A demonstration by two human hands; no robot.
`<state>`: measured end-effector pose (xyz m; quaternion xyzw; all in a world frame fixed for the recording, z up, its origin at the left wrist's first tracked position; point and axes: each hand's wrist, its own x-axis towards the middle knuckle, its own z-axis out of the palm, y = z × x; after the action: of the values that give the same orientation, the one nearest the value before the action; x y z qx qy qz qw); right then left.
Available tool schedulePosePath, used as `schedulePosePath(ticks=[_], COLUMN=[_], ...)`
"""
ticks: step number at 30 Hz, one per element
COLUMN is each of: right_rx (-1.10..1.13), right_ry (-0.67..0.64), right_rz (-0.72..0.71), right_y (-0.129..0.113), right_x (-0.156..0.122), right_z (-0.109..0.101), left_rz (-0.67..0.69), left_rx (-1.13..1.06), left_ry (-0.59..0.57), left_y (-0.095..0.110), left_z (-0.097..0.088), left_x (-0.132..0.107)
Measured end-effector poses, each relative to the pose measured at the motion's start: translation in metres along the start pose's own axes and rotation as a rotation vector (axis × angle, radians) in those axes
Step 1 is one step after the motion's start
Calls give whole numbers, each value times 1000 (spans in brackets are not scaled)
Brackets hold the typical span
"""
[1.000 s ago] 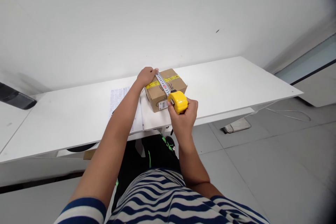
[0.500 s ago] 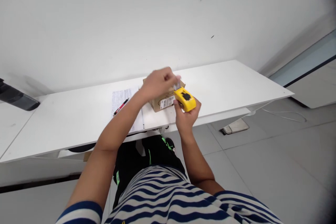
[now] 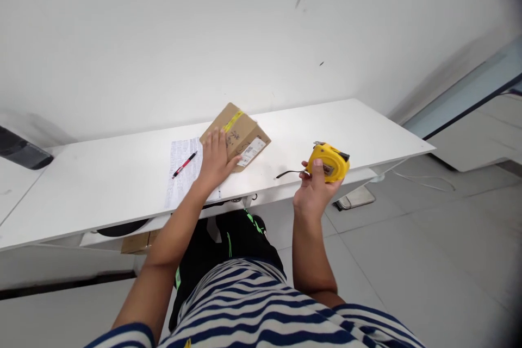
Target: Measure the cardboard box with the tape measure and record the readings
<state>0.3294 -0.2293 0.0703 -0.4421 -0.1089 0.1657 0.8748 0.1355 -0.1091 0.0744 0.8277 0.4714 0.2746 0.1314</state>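
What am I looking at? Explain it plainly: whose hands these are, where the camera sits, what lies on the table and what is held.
There is no machine here. A person in a striped shirt works with bare hands. The one camera sits on their head and looks forward and down, so the arms reach in from below. The left hand lies flat on a cardboard box, which looks tipped up on the white table. Beside the box lies a printed sheet of paper with a red pen on it. The right hand holds a yellow tape measure in the air at the table's near edge. No blade shows, and a dark strap trails from it.
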Motion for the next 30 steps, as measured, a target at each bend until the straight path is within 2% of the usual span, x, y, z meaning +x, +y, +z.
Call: schedulePosePath(ticks=[2, 5, 8, 10, 12, 14, 16, 17, 20, 23, 27, 30], right_rx=[36, 93, 140, 156, 153, 149, 151, 144, 39, -60, -117, -169], right_ry=[5, -97, -206, -228, -244, -304, -471, -593, -981, -1226, -1312, -1271], right_rz=[21, 54, 98, 111, 86, 13, -97, -162, -375, -497, -506, -458], right_y=[3, 8, 10, 8, 4, -1, -8, -11, -22, -31, -36, -36], right_x=[-4, -13, -19, -17, -12, -7, -4, -4, -10, -15, -11, -5], right_z=[2, 9, 17, 19, 19, 14, 7, 3, -7, -10, -8, -8], left_rz=[-70, -37, -38, -47, 3, 102, 197, 221, 219, 192, 133, 58], left_rx=[-191, -377, -378, -361, -362, -385, -435, -472, -645, -659, -549, -481], left_ry=[105, 21, -52, -23, 102, 308, 438, 418, 137, -70, -218, -199], left_y=[-10, -13, -13, -12, -8, 4, 24, 35, 66, 80, 78, 78], left_z=[15, 45, 63, 64, 56, 39, 16, 4, -30, -53, -65, -66], left_x=[-30, -59, -69, -70, -72, -75, -80, -81, -84, -82, -79, -77])
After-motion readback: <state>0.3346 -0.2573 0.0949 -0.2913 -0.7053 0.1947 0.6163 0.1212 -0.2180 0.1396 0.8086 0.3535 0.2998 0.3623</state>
